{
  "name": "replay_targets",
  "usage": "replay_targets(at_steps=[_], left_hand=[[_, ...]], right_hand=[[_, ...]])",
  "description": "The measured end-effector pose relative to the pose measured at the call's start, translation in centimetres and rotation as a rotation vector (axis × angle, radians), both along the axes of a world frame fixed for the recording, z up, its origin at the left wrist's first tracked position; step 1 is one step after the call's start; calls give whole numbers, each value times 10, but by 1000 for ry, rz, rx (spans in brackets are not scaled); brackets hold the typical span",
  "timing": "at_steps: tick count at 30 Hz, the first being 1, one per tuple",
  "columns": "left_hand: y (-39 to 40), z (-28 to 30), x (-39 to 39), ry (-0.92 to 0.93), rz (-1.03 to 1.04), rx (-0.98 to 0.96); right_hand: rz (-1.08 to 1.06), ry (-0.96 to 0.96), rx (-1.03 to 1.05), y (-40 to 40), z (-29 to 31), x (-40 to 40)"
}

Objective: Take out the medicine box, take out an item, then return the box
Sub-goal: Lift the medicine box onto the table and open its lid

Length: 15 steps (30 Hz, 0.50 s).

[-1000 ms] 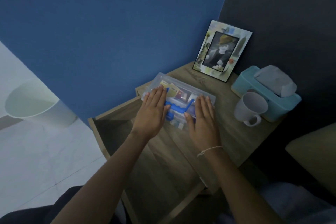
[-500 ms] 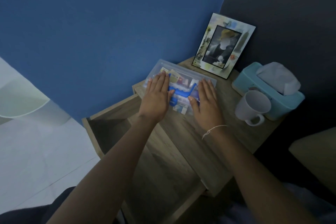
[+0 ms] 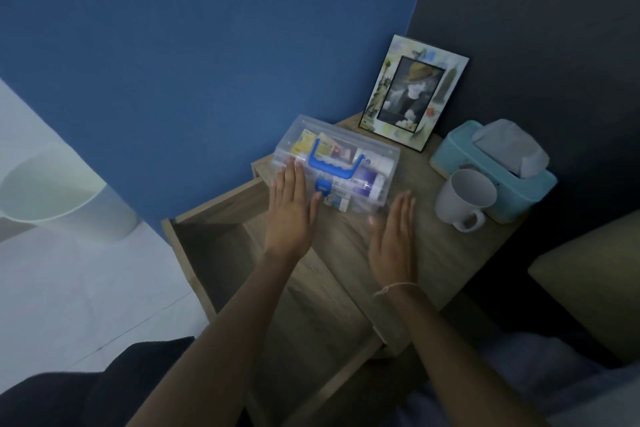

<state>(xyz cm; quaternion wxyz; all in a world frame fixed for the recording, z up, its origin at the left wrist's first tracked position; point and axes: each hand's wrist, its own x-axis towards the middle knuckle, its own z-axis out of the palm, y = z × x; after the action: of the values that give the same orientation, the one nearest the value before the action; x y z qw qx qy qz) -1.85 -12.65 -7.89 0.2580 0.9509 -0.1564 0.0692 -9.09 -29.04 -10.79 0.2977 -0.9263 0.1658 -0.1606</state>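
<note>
The medicine box (image 3: 349,158) is a clear plastic case with a blue handle and blue latch, lid closed, lying on the wooden nightstand top (image 3: 446,246) near the blue wall. Packets and small boxes show through its lid. My left hand (image 3: 291,215) is flat and open at the box's near-left corner, fingertips touching its edge. My right hand (image 3: 393,239) is open with fingers together, just in front of the box's near-right corner and off it.
An open wooden drawer (image 3: 221,253) sticks out below my arms. A white mug (image 3: 464,199), a teal tissue box (image 3: 495,170) and a picture frame (image 3: 412,94) stand on the nightstand to the right and behind. A white bin (image 3: 65,198) stands on the floor at left.
Both hands have slid back off the box lid toward me, uncovering the blue handle and latch. The right hand has come fully off the box.
</note>
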Motion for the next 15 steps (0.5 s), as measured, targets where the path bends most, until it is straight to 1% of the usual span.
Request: replay_targets(at_steps=[1,3,5,8,10,15], left_hand=[[0,-6,-9,32,10,-18],[1,-19,-23,109,10,-66],[1,-29,-30,201,-1,-137],[-2,-34,-29,273,21,-210],[-7,-31,-23,292,65,-293],[-30,-10,-7,352,206,-678]], right_hand=[[-2,62,-34,1,-9,-8],[7,221,-169,2,-24,-20],[26,311,-294,2,-34,-25],[40,340,-361,1,-38,-23],[50,348,-386,1,-39,-22],[51,344,-396,2,-41,-23]])
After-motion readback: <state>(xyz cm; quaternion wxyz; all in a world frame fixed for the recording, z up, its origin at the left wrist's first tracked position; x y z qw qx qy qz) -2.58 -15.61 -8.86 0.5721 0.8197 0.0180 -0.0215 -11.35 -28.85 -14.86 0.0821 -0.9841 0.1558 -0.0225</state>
